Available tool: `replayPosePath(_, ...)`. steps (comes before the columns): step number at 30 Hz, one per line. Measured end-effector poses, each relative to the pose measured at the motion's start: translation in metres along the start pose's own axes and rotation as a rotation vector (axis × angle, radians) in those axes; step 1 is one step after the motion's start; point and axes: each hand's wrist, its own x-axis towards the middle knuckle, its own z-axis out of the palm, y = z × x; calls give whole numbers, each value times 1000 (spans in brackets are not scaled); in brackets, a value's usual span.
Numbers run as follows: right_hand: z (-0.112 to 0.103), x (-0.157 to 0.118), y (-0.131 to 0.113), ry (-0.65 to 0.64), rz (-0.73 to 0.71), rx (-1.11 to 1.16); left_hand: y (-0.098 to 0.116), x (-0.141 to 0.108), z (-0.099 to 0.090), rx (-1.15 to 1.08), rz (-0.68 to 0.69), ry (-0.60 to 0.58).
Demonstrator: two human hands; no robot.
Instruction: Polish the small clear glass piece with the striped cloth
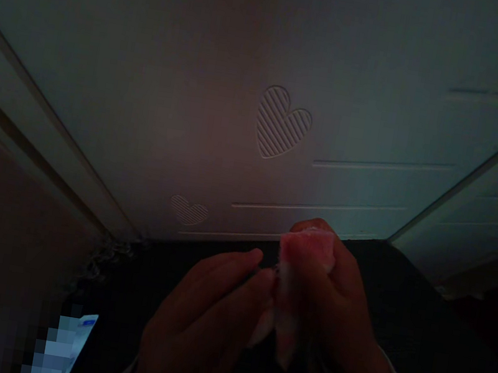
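Observation:
A pink and white fuzzy cloth is bunched up in my right hand, whose thumb presses along its front. My left hand is just left of it, fingers bent and close together. The left fingertips meet the cloth's left side and seem to pinch its lower edge, though dim light makes the contact hard to see. A lower corner of the cloth hangs between the two hands. Light sleeves show at both wrists.
Ahead stands a pale panel with embossed striped hearts and raised lines. A dark surface lies beneath my hands. At lower left is a lit screen, partly pixelated. Frilly trim runs along the left edge.

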Motion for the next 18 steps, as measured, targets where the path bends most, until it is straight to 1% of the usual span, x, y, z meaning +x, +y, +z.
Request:
replayPosePath(3, 0, 0, 0, 5, -16, -19, 1, 0, 3, -20, 22, 24)
replayPosePath(5, 0, 0, 0, 0, -23, -17, 1, 0, 5, -25, 25, 19)
replayPosePath(11, -2, 0, 0, -5, 22, -10, 1, 2, 10, -106, 37, 54)
replayPosePath(14, -2, 1, 1, -10, 27, -1, 3, 3, 8, -105, 43, 27)
replayPosePath(18, -1, 1, 2, 7, 37, 20, 4, 2, 5, -79, 16, -1)
